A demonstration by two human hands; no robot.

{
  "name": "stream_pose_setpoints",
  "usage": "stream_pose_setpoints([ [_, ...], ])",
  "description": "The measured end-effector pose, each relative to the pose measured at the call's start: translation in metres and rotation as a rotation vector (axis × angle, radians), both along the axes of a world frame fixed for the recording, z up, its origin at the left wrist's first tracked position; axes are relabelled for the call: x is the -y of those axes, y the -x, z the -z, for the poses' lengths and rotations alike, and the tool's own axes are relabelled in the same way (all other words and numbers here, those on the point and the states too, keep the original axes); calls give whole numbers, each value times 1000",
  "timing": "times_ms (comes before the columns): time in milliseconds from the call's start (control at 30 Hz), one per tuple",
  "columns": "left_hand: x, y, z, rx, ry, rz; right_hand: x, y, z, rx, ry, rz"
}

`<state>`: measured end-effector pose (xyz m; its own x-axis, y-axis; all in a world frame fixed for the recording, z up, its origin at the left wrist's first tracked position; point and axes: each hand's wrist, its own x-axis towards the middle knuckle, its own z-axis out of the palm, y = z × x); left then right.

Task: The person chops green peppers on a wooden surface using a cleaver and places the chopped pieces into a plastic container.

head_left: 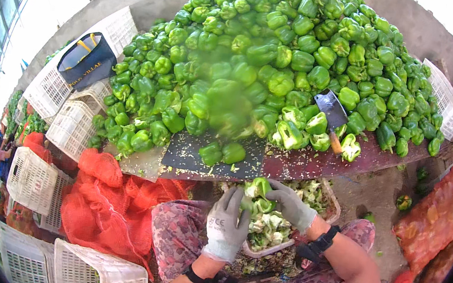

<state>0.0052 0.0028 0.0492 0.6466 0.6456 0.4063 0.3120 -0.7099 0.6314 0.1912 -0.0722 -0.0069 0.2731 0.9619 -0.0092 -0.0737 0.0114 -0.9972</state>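
Observation:
Both my hands wear grey-white gloves and meet over a pale tub (337, 207) filled with pepper cores and scraps. Between them is a green bell pepper (259, 188), which looks split open. My left hand (227, 223) closes on its left side, while the fingers of my right hand (293, 206) grip it from the right. Two whole green peppers lie on the dark board (191, 151) just beyond. A broad-bladed knife (331, 109) with a wooden handle rests on the pile's front edge, beside cut-open peppers (289, 135).
A large heap of green bell peppers (304, 60) covers the table ahead. Red mesh sacks (105, 206) lie at my left, near white plastic crates (32, 180). A dark bag (86, 62) sits on a crate. Filled mesh sacks (439, 207) stand at right.

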Motion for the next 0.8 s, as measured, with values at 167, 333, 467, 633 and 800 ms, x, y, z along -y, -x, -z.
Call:
stream_pose_setpoints([
  [167,-1,5,-3,-104,-18,155,6,5,-11,389,-47,-26],
  [333,-5,27,-9,-163,-79,408,-3,20,-42,-356,280,-61],
  [467,6,23,-8,-277,-17,369,10,16,-46,-300,331,-20],
  [633,19,14,3,8,356,223,20,13,-43,56,-182,-150],
  [800,22,18,20,76,474,99,12,31,-54,-63,32,-92],
])
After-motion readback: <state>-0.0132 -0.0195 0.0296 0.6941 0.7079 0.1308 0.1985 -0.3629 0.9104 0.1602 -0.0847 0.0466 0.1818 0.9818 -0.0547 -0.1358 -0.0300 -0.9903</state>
